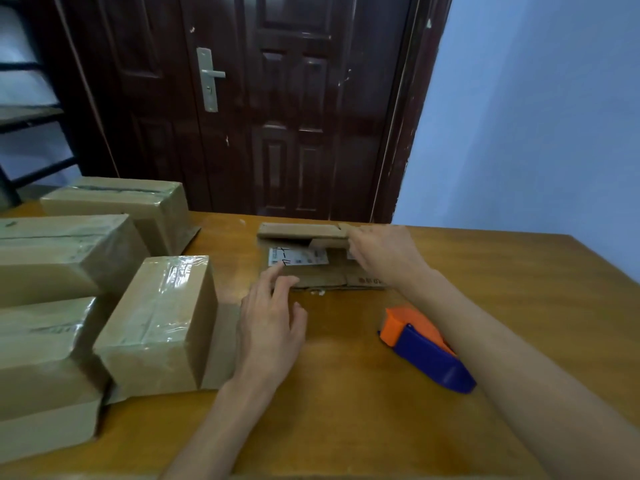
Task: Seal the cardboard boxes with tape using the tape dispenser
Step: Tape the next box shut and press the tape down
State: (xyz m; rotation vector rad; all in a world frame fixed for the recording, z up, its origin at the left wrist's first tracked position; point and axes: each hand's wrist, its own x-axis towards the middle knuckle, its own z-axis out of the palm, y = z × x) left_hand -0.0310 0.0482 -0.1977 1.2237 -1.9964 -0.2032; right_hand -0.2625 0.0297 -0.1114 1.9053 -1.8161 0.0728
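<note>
Tabletop (pixel 346 393): hands (pixel 381 252) apparently reach flattened box (pixel 311 271)

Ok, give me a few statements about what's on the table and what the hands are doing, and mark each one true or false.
1. The tape dispenser lies on the table, with neither hand holding it. True.
2. The right hand grips a flap of the open box. True.
3. The left hand is clenched in a fist. False: its fingers are extended, fingertips at the near edge of the open box.
4. The open box already has tape across its top. False: its flaps are open and a white label shows.
5. The taped boxes sit on the left of the table. True.
</note>
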